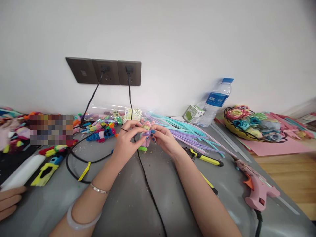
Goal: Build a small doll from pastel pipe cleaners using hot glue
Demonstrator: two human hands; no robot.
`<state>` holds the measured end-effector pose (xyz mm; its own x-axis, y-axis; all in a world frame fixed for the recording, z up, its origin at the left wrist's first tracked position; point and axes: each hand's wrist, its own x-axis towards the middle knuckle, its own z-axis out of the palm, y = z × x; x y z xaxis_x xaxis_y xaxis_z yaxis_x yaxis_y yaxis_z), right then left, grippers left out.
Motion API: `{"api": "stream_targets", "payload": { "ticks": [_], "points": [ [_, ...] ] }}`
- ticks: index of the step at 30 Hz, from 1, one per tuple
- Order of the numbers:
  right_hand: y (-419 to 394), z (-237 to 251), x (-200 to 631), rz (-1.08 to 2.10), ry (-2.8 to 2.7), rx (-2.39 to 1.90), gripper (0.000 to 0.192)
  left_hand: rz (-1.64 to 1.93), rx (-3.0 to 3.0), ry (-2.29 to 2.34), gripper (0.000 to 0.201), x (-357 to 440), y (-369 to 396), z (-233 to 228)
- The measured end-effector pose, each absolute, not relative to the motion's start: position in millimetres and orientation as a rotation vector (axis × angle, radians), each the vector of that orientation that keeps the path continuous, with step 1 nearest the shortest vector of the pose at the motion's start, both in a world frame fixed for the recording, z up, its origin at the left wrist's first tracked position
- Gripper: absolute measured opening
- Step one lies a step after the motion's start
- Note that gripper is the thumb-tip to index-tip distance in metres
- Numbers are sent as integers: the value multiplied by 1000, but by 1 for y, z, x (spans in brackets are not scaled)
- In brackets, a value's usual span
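My left hand (127, 140) and my right hand (164, 138) meet over the middle of the grey table (128, 197). Together they pinch a small pink, purple and green pipe-cleaner figure (146, 135) between the fingertips. The figure stands upright, its green base just above the table. A black ring sits on a left finger, and two bracelets circle the left wrist. Right behind the hands lies a bundle of teal and lilac pipe cleaners (187, 133).
A pink glue gun (256, 187) lies at the right, yellow-handled pliers (203, 158) beside my right forearm. Black cables (148, 184) run from the wall sockets (105, 71) across the table. A water bottle (214, 102), a basket of flowers (251, 126) and colourful figures (101, 131) stand behind. Another person's fingers (10, 200) rest at the left edge.
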<state>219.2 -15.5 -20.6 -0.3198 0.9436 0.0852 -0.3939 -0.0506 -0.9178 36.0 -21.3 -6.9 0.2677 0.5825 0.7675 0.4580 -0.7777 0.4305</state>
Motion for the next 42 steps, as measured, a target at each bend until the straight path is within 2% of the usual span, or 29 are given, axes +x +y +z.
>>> {"api": "stream_targets", "payload": {
  "ticks": [6,11,15,19,22,28,42],
  "points": [
    [-17,-19,219,1602,-1110,-725,26,1538,2368,1023,21,37,-23,-7],
    [-17,-20,220,1586,-1143,-731,27,1542,2360,998,13,38,-24,-7],
    [-16,-21,221,1568,-1165,-742,27,1544,2363,1006,17,39,-24,-6],
    [-16,-22,221,1573,-1153,-750,28,1558,2374,995,11,39,-25,-6],
    [-16,-22,221,1594,-1130,-752,30,1568,2382,988,15,40,-25,-5],
    [-17,-20,221,1588,-1124,-767,29,1592,2386,951,9,40,-26,-4],
    [-16,-22,221,1553,-1173,-778,30,1559,2374,986,9,40,-26,-5]
  ]
}}
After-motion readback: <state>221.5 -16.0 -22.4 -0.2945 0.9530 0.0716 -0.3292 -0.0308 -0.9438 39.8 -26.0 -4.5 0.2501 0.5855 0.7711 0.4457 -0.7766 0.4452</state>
